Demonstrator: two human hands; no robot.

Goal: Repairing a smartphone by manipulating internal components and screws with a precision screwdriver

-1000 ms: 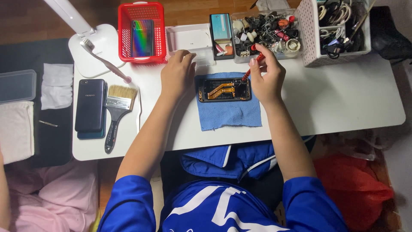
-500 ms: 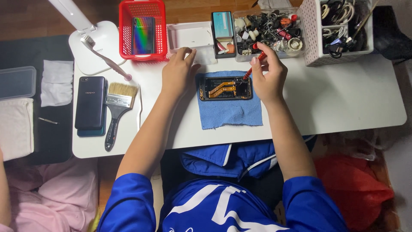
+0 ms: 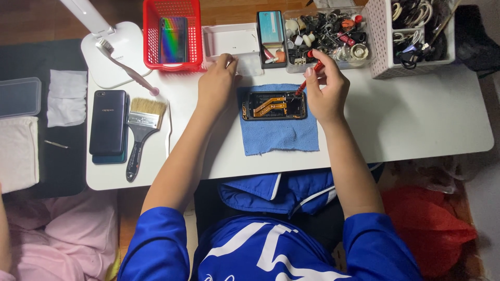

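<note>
An opened black phone point(image 3: 274, 105) with orange flex cables showing lies on a blue cloth point(image 3: 278, 136) on the white table point(image 3: 416, 114). My right hand point(image 3: 328, 91) grips a red-handled screwdriver point(image 3: 308, 77), whose tip rests on the phone's upper right corner. My left hand point(image 3: 217, 86) lies palm down to the left of the phone. Its fingertips are bent against the front edge of a white tray point(image 3: 229, 39), and whether they pinch anything is hidden.
A red basket point(image 3: 152, 36) with a phone inside, a clear box of small parts point(image 3: 328, 31) and a white crate of cables point(image 3: 416, 36) line the back. A dark phone point(image 3: 108, 125), a paintbrush point(image 3: 140, 132), a toothbrush point(image 3: 127, 67) and a lamp base point(image 3: 112, 78) sit at left.
My left hand has edged a little away from the phone toward the white tray. My right hand keeps the screwdriver at the same corner of the phone.
</note>
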